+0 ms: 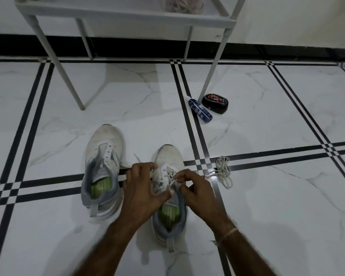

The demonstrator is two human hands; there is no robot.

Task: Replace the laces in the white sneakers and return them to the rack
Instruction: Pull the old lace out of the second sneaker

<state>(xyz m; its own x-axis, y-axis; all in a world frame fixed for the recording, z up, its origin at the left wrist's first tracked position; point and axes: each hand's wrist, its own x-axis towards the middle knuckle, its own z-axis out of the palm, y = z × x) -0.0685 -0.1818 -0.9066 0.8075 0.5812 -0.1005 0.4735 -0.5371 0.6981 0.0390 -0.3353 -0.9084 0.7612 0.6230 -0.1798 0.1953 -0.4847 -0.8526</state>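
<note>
Your hands: Both work over the nearer shoe, low in the frame. Your left hand (141,188) is curled across the upper, fingertips at the eyelet row and thumb on the tongue. Your right hand (195,188) pinches a strand of the threaded lace (167,176) between thumb and fingers.
Why held so: The left hand seems to pin the shoe so the right can pull against it. You cannot tell from this view whether the strand is going in or coming out.
Laced sneaker (169,156): It sits on the floor (277,196) toe away from you, right of its mate, with its opening facing you for easy reach.
Unlaced sneaker (106,140): It is just left and a little farther off, eyelets bare, tongue up, parked aside and apart from both hands.
Loose lace (224,172): It lies bunched on the floor right of the laced sneaker, near your right hand but not touching it.
Rack (127,16): It stands far, against the wall. Neither shoe is on it, so the return is not yet done.
Care items: A blue bottle (200,110) lies flat beside a black case (215,103), close by the rack's right leg.
Count: Two hands, two sneakers, one threaded lace, one loose lace, one bottle, one case, one rack.
</note>
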